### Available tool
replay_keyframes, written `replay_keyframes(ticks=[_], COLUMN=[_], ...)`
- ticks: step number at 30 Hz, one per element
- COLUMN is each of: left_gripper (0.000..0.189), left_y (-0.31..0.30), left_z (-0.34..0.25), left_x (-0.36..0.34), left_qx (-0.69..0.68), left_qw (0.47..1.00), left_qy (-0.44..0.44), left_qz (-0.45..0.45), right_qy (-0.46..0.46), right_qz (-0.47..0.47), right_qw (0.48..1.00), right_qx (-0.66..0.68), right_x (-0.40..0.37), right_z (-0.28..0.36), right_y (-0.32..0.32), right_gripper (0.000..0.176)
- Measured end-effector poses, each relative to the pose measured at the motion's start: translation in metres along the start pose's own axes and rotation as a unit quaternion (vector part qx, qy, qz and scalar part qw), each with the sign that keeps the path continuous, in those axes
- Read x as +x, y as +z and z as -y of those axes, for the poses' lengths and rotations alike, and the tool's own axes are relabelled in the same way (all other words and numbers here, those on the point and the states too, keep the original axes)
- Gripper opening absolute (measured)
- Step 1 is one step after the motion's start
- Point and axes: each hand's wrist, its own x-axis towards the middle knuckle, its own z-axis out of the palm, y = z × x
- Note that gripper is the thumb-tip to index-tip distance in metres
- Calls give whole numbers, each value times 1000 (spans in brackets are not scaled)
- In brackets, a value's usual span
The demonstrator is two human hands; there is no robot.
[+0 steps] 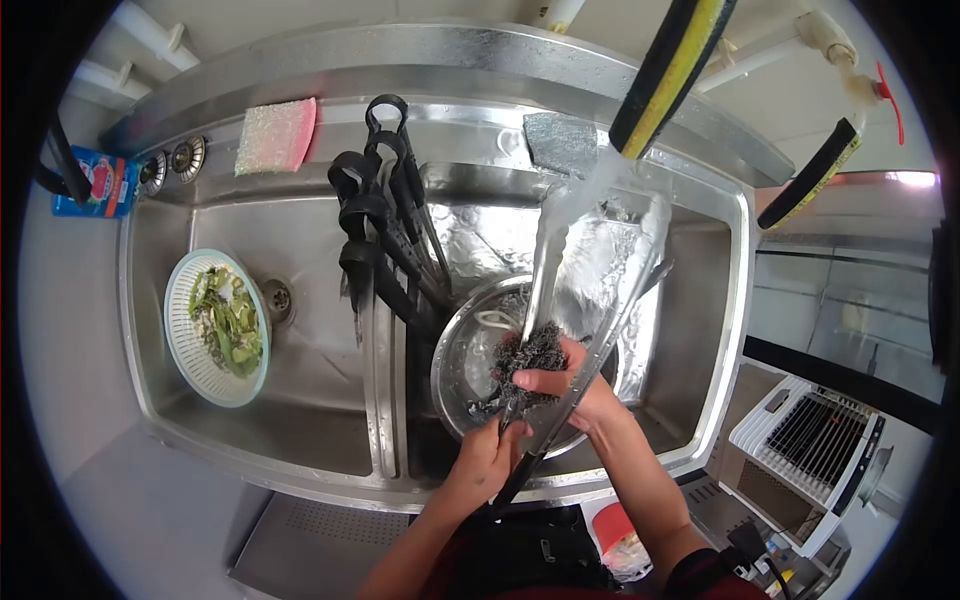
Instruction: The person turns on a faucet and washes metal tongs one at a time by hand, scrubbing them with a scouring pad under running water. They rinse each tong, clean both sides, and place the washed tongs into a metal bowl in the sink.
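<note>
My left hand point(487, 460) is closed round the lower part of long metal tongs point(592, 372) with a black grip, held slanting over the right sink basin. Closed on a dark, curly steel wool scrubber point(538, 352), my right hand point(572, 385) presses it against one arm of the tongs. Water point(590, 190) runs from a black-and-yellow hose point(672, 70) onto the tongs' upper part. Below my hands stands a round metal bowl point(446, 352) with water and a pale loop-shaped item in it. Part of the bowl is hidden by my hands.
Several black-handled utensils point(365, 215) lean on the sink divider point(382, 420). A pale green colander point(185, 345) with vegetable scraps sits in the left basin. On the back ledge lie a pink sponge point(275, 137) and a grey pad point(560, 143). A white rack point(800, 450) stands at right.
</note>
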Motion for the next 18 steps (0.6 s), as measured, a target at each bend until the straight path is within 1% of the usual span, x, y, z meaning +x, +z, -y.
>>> replay_keyframes(ticks=[1, 2, 3, 5, 7, 9, 10, 11, 12, 13, 14, 15, 16, 17, 18], left_gripper=[21, 21, 21, 21, 21, 22, 22, 23, 24, 24, 25, 26, 27, 27, 28], left_y=[-1, -1, -1, 3, 3, 3, 1, -4, -8, -7, -4, -4, -2, 3, 6], left_z=[1, 2, 3, 1, -3, -7, -8, -9, -10, -6, 4, 10, 3, -1, -5], left_x=[-1, -2, -3, -16, -23, -27, -26, -21, -17, -14, -16, -16, -19, -23, -26], left_qx=[0, -5, -10, -16, -21, -40, -41, -30, -18, -18, -38, -55, -32, -35, -72], left_qw=[1000, 1000, 999, 999, 998, 998, 998, 999, 999, 999, 999, 998, 999, 998, 996], left_qy=[-2, 12, 25, 37, 45, 14, 14, -6, -26, -26, -23, -16, -42, -47, -44], left_qz=[-2, -13, -24, -35, -42, -36, -37, -27, -19, -21, -21, -20, -10, -8, -2], right_qy=[17, -2, -1, -87, -81, -71, -26, -40, -63, -82, -55, -93, -52, -9, -29], right_qz=[-20, -28, -27, -36, -49, -60, -102, -117, -116, -118, -80, -173, -202, -232, -159], right_qw=[999, 996, 996, 993, 992, 995, 993, 989, 990, 989, 993, 980, 975, 964, 986], right_qx=[-33, -84, -83, -76, -80, 25, 52, 83, 54, 24, 63, -37, -83, -128, -45], right_x=[2, 8, 14, 31, 62, 73, 72, 69, 61, 54, 46, 43, 46, 51, 64], right_z=[2, 4, 12, 37, 60, 61, 51, 32, 5, -13, -3, 15, 46, 70, 66], right_y=[2, 2, 4, 10, -2, 1, 2, -2, -2, -2, 1, 16, 23, 22, 8], right_gripper=[40, 34, 34, 28, 18, 15, 15, 20, 24, 29, 37, 33, 30, 28, 26])
